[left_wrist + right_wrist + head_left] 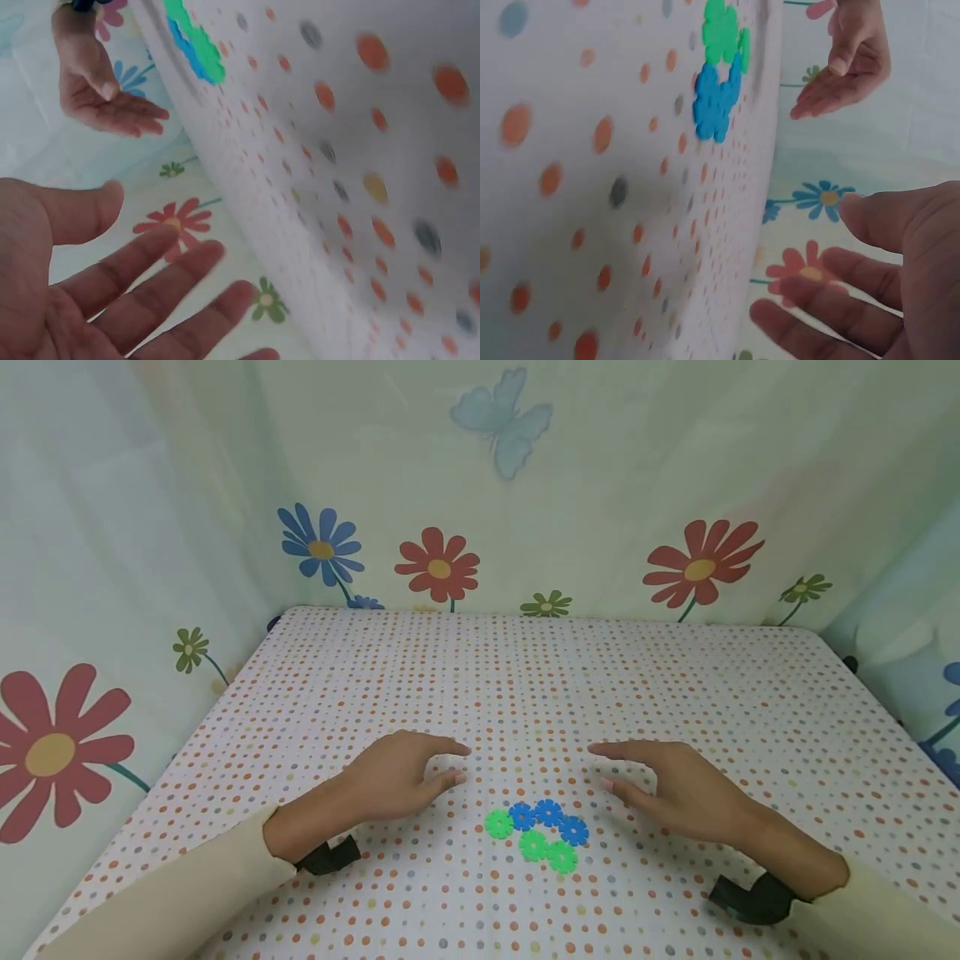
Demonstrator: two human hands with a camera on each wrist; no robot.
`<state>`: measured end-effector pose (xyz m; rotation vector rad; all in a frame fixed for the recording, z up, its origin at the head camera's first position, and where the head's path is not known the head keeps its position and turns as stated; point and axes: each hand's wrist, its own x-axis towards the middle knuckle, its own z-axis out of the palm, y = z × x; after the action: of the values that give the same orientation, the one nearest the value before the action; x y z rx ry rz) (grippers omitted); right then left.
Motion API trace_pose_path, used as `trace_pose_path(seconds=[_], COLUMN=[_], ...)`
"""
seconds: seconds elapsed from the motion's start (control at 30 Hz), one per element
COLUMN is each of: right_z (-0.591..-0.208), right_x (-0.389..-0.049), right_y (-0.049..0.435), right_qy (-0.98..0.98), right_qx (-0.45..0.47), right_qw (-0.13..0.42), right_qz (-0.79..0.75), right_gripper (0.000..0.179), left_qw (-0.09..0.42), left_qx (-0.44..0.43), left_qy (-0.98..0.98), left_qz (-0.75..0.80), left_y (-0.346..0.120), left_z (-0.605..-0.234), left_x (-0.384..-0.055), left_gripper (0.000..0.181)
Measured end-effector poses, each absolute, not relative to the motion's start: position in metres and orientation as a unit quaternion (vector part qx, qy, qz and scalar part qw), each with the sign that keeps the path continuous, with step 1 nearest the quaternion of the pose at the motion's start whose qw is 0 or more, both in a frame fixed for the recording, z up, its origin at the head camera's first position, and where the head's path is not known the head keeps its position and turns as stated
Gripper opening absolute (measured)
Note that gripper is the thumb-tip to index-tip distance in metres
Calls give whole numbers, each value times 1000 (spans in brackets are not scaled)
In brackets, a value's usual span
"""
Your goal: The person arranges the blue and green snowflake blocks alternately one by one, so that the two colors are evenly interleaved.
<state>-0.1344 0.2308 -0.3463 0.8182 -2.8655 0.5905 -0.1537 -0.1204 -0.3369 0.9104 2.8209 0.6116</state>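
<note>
Several flat, notched plastic discs, shaped like small flowers or gears, lie close together on the dotted cloth. The blue disc (548,813) is at the back of the group, and a green disc (562,857) lies at the front. My left hand (401,777) hovers to their left, with its fingers and thumb apart and nothing between them. On the other side, my right hand (667,789) is held over the cloth with its palm turned inward, holding nothing. In both wrist views the fingers are extended and the palms empty.
A white cloth with coloured dots (420,677) covers the table. Behind and beside it hangs a curtain (600,468) printed with flowers and a butterfly. Dark bands (753,897) are worn at both wrists, below the sleeves.
</note>
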Motion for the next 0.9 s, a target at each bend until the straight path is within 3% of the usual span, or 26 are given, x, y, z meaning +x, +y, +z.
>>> trace_pose_path(seconds=[0.27, 0.57, 0.7, 0.9], right_z=[-340, -343, -348, -355], right_x=[-132, -145, -152, -157], right_y=[210, 193, 188, 177], right_qy=[-902, -856, -842, -838], right_qx=[334, 414, 430, 429], right_qw=[48, -55, -92, -114], right_qz=[269, 306, 313, 319], right_gripper=[29, 22, 21, 24], left_qw=[76, 161, 180, 165], left_qx=[319, 268, 271, 297], left_qy=[876, 863, 866, 893], left_qz=[353, 397, 380, 296], left_y=[-101, -94, -90, -81], left_z=[-348, -363, -365, -371], left_x=[-152, -151, -152, -152], left_gripper=[14, 7, 14, 28])
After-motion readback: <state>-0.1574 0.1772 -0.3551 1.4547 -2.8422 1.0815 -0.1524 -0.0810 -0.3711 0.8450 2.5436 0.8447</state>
